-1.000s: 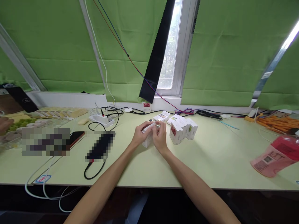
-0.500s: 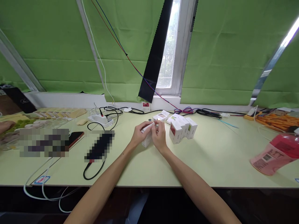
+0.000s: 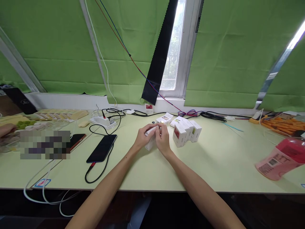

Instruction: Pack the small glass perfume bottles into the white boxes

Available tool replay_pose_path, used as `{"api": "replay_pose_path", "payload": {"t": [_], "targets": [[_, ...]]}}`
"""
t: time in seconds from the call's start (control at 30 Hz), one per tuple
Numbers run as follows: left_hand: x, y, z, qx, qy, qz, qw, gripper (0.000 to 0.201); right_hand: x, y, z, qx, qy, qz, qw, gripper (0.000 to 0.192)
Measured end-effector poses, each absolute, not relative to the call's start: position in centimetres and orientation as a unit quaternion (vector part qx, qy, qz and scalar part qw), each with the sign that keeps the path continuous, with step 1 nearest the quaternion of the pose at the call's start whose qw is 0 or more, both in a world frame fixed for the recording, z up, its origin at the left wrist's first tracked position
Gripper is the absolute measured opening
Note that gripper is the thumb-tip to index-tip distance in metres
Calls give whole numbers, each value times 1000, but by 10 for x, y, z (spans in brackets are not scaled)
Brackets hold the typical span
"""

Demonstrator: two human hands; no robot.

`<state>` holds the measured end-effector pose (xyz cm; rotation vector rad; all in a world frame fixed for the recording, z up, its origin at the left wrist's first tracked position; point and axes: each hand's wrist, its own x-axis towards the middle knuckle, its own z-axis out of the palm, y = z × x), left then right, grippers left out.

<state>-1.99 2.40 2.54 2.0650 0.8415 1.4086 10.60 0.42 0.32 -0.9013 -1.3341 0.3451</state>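
Between my hands a small white box (image 3: 150,145) stands on the table, its top partly hidden by fingers. My left hand (image 3: 142,137) is closed around its left side. At the upper right edge of the same box, my right hand (image 3: 163,140) has its fingers bent and pinched together. Something small and shiny shows by the right fingers, too small to name. Just behind the hands lies a white box with a picture label (image 3: 165,118). To the right, several similar white boxes (image 3: 182,135) are grouped close together, some upright.
A black phone (image 3: 102,149) with a cable lies to the left, near a white power strip (image 3: 103,122). Another person's hand (image 3: 7,129) is at the far left. A pink bottle (image 3: 277,160) lies tilted at the right, before a pile of orange items (image 3: 282,124).
My hands stay at the same box, with only a slight shift of the right fingers at its top. The view has barely moved.
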Motion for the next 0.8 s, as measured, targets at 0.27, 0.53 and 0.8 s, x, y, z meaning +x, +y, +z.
{"api": "replay_pose_path", "payload": {"t": [0.27, 0.53, 0.8], "targets": [[-20, 23, 25, 764, 311, 511, 243, 35, 106, 5, 3, -400, -594, 154, 680, 26], [-20, 23, 26, 765, 312, 511, 238, 36, 106, 5, 4, -402, -592, 153, 681, 26], [-21, 24, 25, 769, 313, 508, 230, 35, 107, 7, 3, -402, -594, 152, 680, 26]]}}
